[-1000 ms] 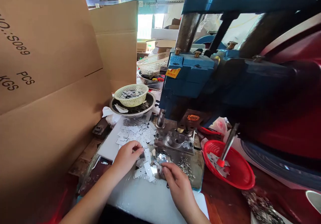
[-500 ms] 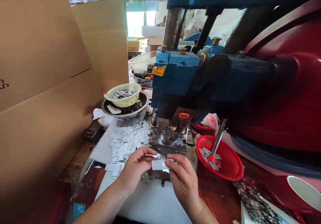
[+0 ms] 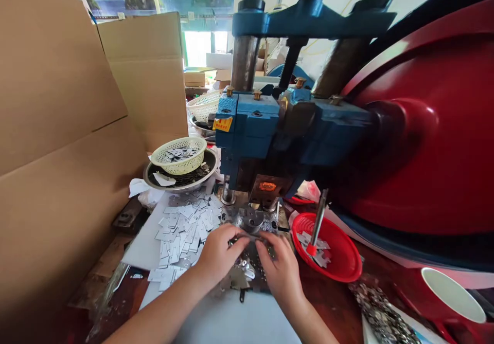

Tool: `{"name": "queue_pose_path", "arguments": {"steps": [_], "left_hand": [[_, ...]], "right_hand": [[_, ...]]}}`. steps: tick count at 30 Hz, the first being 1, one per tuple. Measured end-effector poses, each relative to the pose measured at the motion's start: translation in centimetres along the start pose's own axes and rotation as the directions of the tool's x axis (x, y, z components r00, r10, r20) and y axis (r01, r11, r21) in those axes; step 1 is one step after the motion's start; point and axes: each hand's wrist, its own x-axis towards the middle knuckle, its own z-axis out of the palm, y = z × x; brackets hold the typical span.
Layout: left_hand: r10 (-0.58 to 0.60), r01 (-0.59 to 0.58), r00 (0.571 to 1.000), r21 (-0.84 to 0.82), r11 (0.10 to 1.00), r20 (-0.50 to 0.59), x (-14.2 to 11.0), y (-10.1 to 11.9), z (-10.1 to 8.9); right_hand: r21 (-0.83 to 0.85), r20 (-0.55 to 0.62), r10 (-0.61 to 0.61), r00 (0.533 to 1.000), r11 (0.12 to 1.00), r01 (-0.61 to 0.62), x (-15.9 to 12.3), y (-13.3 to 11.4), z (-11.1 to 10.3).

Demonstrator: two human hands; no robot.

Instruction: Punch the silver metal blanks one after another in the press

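My left hand (image 3: 218,253) and my right hand (image 3: 278,267) meet in front of the die block (image 3: 252,219) of a blue punch press (image 3: 266,128). Between their fingertips they pinch a thin flat metal piece (image 3: 247,237), seen edge-on just before the die. Left of my hands, a pile of small silvery metal plates (image 3: 185,228) lies spread on a white board (image 3: 144,243). Punched scraps litter the steel bed under my hands.
A red plastic dish (image 3: 339,261) with a few plates and a red-tipped tool (image 3: 317,225) sits on the right. A cream basket (image 3: 178,155) rests in a metal bowl behind the pile. Cardboard boxes (image 3: 57,154) wall the left. A red machine housing (image 3: 417,138) fills the right, a white cup (image 3: 453,295) below it.
Both hands have moved forward from the near edge of the bed to the die, carrying the metal piece with them. The camera has tilted up and shifted.
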Motion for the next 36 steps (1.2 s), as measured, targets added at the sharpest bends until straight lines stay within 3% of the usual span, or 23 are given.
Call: {"name": "queue_pose_path", "arguments": {"steps": [3,6,8,15,21,25,28,31,36], "left_hand": [[0.026,-0.02,0.989,0.046,0.999,-0.147,3.1,-1.3,1.4],[0.024,-0.002,0.956,0.077,0.997,-0.292,5.3,-2.7,2.7],[0.002,0.023,0.949,0.075,0.997,-0.317,6.0,-3.5,3.3],[-0.029,0.042,0.977,0.056,0.998,-0.21,7.3,-4.5,3.8],[0.026,-0.024,0.999,0.051,0.998,-0.036,7.9,-4.4,3.2],[0.032,-0.031,0.999,0.066,0.997,-0.01,8.1,-4.3,3.0],[0.015,-0.009,0.997,0.08,0.997,-0.076,7.4,-3.9,2.1],[0.002,0.013,0.993,0.127,0.992,-0.114,4.9,-3.4,-0.1],[-0.082,0.028,0.979,0.27,0.962,0.189,-1.7,-2.9,-3.1]], "right_hand": [[0.01,-0.02,0.129,0.991,0.992,-0.129,2.4,1.1,0.9],[-0.001,0.017,0.147,0.989,0.989,-0.147,4.5,2.3,1.9],[-0.003,0.031,0.146,0.989,0.989,-0.145,5.4,3.1,2.5],[0.064,0.001,0.185,0.983,0.981,-0.184,6.0,5.0,3.6],[0.088,0.037,0.188,0.981,0.978,-0.19,6.2,4.9,3.7],[0.097,0.027,0.204,0.979,0.974,-0.206,6.3,4.7,3.9],[0.1,0.001,0.231,0.973,0.968,-0.23,5.6,4.5,3.2],[0.135,0.006,0.271,0.962,0.953,-0.27,3.6,4.1,1.4],[0.138,0.111,0.381,0.918,0.909,-0.394,-1.2,4.1,-1.6]]}}
